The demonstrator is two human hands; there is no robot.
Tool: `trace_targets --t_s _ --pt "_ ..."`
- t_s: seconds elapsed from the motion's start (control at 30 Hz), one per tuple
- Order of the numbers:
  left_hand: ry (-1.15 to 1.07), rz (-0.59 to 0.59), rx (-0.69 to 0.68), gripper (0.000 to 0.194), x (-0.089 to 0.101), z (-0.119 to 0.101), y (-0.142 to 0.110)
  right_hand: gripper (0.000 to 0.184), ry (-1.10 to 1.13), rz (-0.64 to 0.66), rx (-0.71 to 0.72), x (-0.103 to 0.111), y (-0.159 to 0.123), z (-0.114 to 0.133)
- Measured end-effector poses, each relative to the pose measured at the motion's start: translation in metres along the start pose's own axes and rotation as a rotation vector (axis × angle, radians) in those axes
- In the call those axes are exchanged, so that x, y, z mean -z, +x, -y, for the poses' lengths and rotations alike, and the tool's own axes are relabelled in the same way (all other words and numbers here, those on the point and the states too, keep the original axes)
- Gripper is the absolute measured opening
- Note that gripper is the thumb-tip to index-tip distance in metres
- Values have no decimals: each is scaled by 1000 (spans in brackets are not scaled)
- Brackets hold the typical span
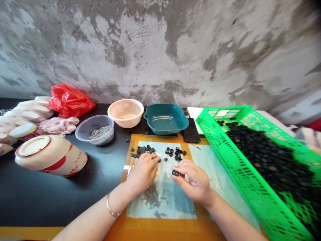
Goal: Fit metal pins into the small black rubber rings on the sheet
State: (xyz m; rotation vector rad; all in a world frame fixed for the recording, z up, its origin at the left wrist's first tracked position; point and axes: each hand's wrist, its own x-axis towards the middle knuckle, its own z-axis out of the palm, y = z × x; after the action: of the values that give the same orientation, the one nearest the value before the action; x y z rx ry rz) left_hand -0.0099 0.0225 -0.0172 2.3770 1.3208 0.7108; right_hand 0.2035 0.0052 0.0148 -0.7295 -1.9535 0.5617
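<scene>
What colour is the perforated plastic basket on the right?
The plastic basket is bright green, shown best in the head view.

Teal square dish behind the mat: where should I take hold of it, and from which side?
Take the teal square dish by the small handle on its left end, coming from the left, probably with the left hand. The handle juts out from the rim, while a black phone crowds the right end.

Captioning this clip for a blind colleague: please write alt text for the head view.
Two bare hands work over a pale blue sheet on an orange mat: the right hand pinches small black rings, and the left hand rests beside scattered ones. A green plastic basket heaped with black rings stands to the right, a concrete wall behind.
</scene>
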Motion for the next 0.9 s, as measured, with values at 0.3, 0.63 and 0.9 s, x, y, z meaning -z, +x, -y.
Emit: trace_targets --t_s 0.3,0.63,0.9 --pt "22 27 -56 28 -3 -3 5 54 631 -958 -370 71 17 -35" --pt "-86 -105 76 18 1 4 2 7 -155 394 -232 -34 2 -11" --pt "-279 -156 233 17 11 1 2 3 -372 488 -137 -48 -3 -18"
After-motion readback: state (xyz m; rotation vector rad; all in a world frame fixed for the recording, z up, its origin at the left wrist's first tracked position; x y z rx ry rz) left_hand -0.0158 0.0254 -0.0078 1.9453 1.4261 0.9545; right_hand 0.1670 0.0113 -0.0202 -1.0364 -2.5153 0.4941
